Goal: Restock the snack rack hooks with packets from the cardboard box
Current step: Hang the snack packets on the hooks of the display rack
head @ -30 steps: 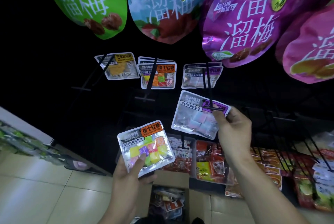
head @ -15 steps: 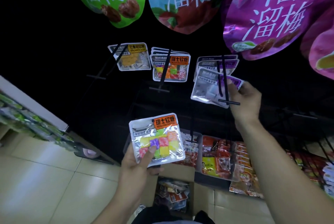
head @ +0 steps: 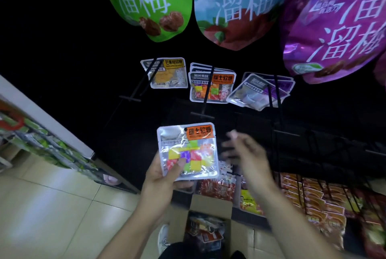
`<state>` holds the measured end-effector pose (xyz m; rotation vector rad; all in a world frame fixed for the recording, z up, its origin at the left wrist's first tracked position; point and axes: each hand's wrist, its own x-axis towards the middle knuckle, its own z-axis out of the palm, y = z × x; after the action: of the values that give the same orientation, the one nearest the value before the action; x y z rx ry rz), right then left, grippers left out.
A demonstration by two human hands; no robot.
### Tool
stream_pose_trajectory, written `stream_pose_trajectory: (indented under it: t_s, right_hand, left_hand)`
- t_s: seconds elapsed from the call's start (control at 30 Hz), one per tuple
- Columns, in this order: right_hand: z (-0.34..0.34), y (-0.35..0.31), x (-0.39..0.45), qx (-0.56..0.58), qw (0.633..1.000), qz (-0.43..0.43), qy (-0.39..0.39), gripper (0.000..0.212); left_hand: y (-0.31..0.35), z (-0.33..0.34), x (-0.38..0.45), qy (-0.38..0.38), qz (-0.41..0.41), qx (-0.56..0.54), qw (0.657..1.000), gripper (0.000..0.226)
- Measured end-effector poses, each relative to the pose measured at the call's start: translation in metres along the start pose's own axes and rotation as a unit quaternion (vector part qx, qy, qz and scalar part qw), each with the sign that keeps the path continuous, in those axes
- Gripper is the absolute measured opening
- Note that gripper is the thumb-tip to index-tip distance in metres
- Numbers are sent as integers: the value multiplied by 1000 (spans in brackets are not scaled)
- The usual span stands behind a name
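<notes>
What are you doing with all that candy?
A person is restocking a snack rack. The left hand holds a packet of colourful candy cubes with an orange label. The right hand is blurred and holds nothing, beside that packet. A purple-labelled packet hangs tilted on its hook, next to a hook of matching orange-label packets. An open cardboard box with more packets sits on the floor below.

Dim shop aisle, pale tiled floor [head: 52,217], white-edged shelf [head: 48,120] left
</notes>
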<state>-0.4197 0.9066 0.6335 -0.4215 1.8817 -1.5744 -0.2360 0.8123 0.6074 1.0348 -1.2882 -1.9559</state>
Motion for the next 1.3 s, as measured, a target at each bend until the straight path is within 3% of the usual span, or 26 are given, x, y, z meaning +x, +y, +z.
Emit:
stream_pose_trajectory:
  t_s: [0.03, 0.1, 0.4, 1.3]
  right_hand:
    - [12, -4, -13, 0, 999, -4, -46, 27]
    - [27, -17, -23, 14, 997, -50, -61, 20]
    - [37, -37, -2, 18, 994, -95, 49, 5]
    - [61, -17, -11, 6, 983, -120, 142, 6]
  left_hand:
    - [4, 2, 5, -9, 9, 10, 1000, 40]
    - [11, 8, 16, -43, 23, 26, 998, 39]
    - [36, 21, 55, -96, 54, 46, 993, 26]
    - [38, 0, 75, -165, 7, 51, 985, 32]
